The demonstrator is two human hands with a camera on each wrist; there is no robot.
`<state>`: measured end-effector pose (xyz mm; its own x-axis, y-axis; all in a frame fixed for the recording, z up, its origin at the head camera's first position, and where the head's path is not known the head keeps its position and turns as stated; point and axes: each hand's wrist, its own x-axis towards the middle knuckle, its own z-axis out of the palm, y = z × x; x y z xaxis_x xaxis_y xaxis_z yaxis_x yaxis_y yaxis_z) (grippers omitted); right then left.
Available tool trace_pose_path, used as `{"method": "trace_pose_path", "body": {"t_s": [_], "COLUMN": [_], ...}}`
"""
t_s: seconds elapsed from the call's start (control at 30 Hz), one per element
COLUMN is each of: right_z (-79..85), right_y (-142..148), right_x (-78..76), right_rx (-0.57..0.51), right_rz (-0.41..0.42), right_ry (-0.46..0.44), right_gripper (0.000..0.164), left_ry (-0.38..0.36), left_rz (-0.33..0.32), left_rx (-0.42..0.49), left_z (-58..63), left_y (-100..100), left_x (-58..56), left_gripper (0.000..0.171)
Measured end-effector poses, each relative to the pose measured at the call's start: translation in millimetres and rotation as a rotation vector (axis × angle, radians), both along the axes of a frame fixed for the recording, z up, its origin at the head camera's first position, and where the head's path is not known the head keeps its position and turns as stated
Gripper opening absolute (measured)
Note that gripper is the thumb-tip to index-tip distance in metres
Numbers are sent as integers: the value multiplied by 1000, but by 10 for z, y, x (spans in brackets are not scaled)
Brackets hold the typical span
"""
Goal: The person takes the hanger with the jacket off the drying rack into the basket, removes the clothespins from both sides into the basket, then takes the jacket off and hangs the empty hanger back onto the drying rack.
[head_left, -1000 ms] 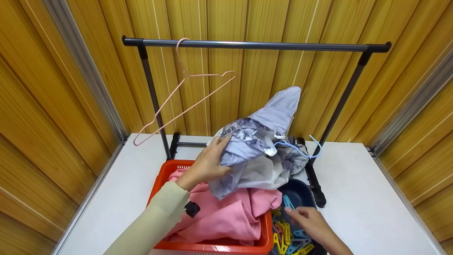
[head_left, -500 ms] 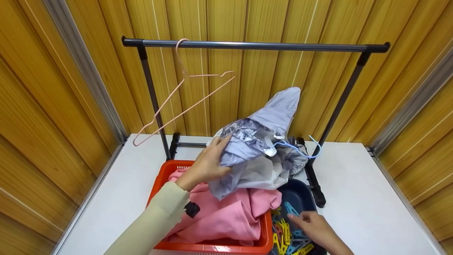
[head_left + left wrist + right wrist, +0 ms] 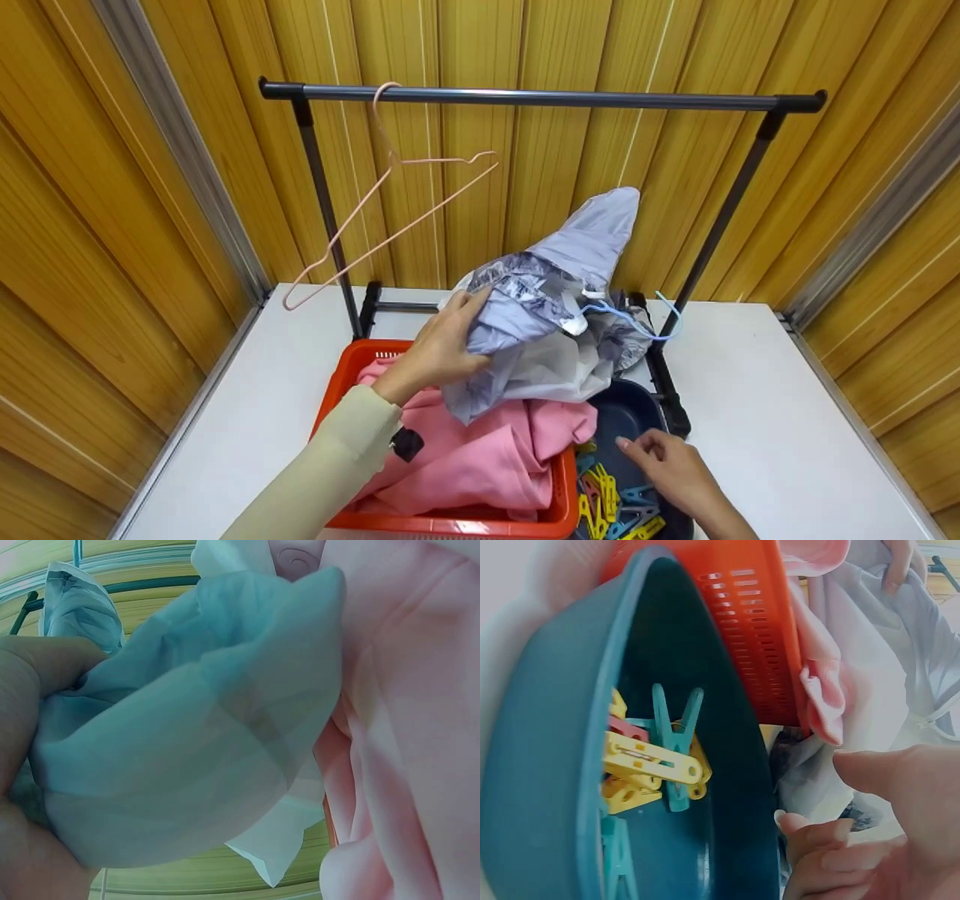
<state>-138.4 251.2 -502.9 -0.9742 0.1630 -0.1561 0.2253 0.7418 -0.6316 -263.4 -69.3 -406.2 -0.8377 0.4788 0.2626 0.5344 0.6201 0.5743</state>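
My left hand [image 3: 442, 345] grips a bunched pale grey-lavender garment [image 3: 517, 322] above the red basket. In the left wrist view, the thumb and fingers close round its thin cloth [image 3: 187, 727]. A light blue hanger's hook [image 3: 637, 326] pokes out of the garment's right side; the rest of that hanger is hidden. My right hand [image 3: 679, 469] hovers at the dark blue bin [image 3: 622, 409], holding nothing. Its thumb and fingers stand apart in the right wrist view. Yellow, blue and red clothespins [image 3: 652, 757] lie in the bin.
A red basket [image 3: 570, 499] of pink clothing [image 3: 465, 465] stands beside the bin. Behind is a black clothes rack [image 3: 562, 97], with a pink hanger [image 3: 390, 161] on its bar. Wood-patterned panels enclose the white table [image 3: 780, 420].
A blue clothespin was at my right fingertips; they have let it go and it is no longer there. The right hand shifted slightly right. My left hand has stayed on the garment.
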Motion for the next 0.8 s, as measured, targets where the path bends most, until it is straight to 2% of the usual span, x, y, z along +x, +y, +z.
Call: {"method": "trace_pose_path", "body": {"t_s": [0.23,0.33,0.6,0.8], "right_z": [109,174,426,626], "right_y": [-11,-23,-65,-154], "right_x": [-29,-54,-132,-144], "right_rx": [-119,-144,-73,-82], "right_rz": [-10,-31,-70,-84], "right_ry": [-23,-2,133,262], "right_gripper": [44,46,57,62], "left_ry": [-10,-15,-7,16], "left_rz": [-11,-12,-25,-28], "left_rx": [4,8,5,-10], "left_z": [3,3,-11,-19], "left_y": [-2,-2,1,6], "left_x": [15,18,17,19], "left_gripper": [100,101,103,103]}}
